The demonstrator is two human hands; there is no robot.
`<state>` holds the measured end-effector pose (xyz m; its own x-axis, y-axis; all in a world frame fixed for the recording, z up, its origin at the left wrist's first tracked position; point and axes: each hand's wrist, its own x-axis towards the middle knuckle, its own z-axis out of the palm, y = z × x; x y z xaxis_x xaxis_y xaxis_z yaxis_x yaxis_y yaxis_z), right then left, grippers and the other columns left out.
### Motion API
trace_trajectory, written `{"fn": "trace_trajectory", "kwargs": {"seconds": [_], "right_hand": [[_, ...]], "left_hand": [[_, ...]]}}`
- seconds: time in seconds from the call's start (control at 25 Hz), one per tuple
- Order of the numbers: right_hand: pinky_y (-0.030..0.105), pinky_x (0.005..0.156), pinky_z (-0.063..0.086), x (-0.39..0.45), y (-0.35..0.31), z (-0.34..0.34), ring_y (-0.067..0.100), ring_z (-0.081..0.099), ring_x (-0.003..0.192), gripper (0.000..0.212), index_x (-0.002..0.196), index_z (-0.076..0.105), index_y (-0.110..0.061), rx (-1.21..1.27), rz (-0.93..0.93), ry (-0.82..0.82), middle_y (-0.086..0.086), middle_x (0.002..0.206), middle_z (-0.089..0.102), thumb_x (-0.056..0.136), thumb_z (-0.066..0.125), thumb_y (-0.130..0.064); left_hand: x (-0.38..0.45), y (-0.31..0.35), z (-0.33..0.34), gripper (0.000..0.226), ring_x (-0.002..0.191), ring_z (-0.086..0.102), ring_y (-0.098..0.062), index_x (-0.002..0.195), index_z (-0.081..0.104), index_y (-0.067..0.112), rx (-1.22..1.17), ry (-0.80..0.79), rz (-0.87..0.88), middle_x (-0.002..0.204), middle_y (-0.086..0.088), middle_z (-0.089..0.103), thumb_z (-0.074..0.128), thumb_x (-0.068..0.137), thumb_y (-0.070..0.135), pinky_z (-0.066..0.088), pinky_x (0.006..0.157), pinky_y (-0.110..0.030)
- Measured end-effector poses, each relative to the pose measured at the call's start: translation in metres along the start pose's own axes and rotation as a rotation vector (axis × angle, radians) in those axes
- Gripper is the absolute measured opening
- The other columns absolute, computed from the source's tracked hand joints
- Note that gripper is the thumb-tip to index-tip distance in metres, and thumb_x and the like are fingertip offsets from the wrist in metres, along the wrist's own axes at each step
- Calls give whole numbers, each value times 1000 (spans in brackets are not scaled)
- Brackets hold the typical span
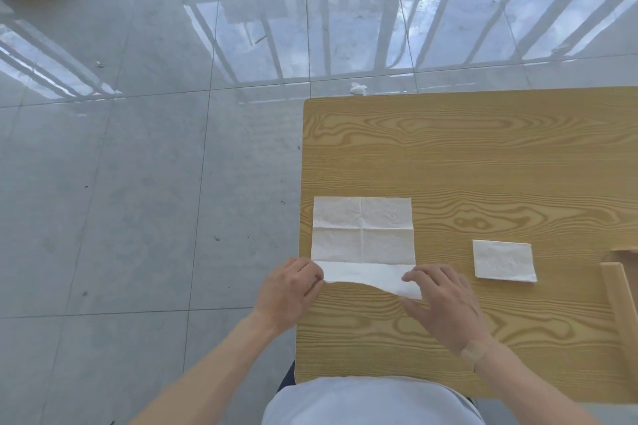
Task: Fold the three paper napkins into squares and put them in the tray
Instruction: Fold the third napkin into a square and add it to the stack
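Observation:
A large white paper napkin (362, 235) lies spread near the left edge of the wooden table (483, 166), creased into quarters. Its near edge is lifted and turned up off the wood. My left hand (288, 293) pinches the near left corner of that napkin. My right hand (438, 300) pinches the near right corner. A smaller folded napkin (504, 260) lies flat to the right of it, apart from both hands. At the right border only the wooden rim of the tray (618, 297) shows.
The table's left edge runs just beside my left hand, with grey tiled floor (138, 183) beyond it. A crumpled scrap of white paper (359, 89) lies on the floor past the table's far edge. My torso is against the near edge.

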<state>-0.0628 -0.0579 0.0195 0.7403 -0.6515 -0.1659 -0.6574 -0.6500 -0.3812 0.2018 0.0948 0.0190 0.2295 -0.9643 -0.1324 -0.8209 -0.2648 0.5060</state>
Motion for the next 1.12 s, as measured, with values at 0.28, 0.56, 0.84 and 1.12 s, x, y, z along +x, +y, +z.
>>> {"fn": "trace_trajectory", "kwargs": {"seconds": [0.28,0.56,0.84,1.12], "right_hand": [[34,73,44,-2,-3,3,19,64,91,20,89,72,-25,25,16,24,-11,92,70,74,82,-18],[35,69,48,10,-7,-18,10,61,78,4,85,73,-28,224,88,14,-21,78,69,83,75,-27],[33,72,44,44,-4,-11,11,56,85,5,89,69,-33,289,257,-59,-23,80,62,90,64,-32],[39,79,43,67,2,-6,18,54,92,9,92,69,-28,176,291,-74,-13,92,68,93,60,-28]], "left_hand": [[-1,2,-15,3,86,57,-4,92,64,21,-239,-140,-103,90,11,65,63,93,22,47,74,-22],[11,-4,-20,11,75,61,-6,80,64,26,-489,-165,-271,78,13,66,66,87,18,50,68,-18],[36,-8,-10,9,74,58,-7,84,62,23,-467,-165,-419,81,9,64,59,91,20,49,70,-22],[43,-16,0,14,84,57,-5,101,62,27,-248,-116,-471,93,13,60,56,93,36,49,68,-27]]}}
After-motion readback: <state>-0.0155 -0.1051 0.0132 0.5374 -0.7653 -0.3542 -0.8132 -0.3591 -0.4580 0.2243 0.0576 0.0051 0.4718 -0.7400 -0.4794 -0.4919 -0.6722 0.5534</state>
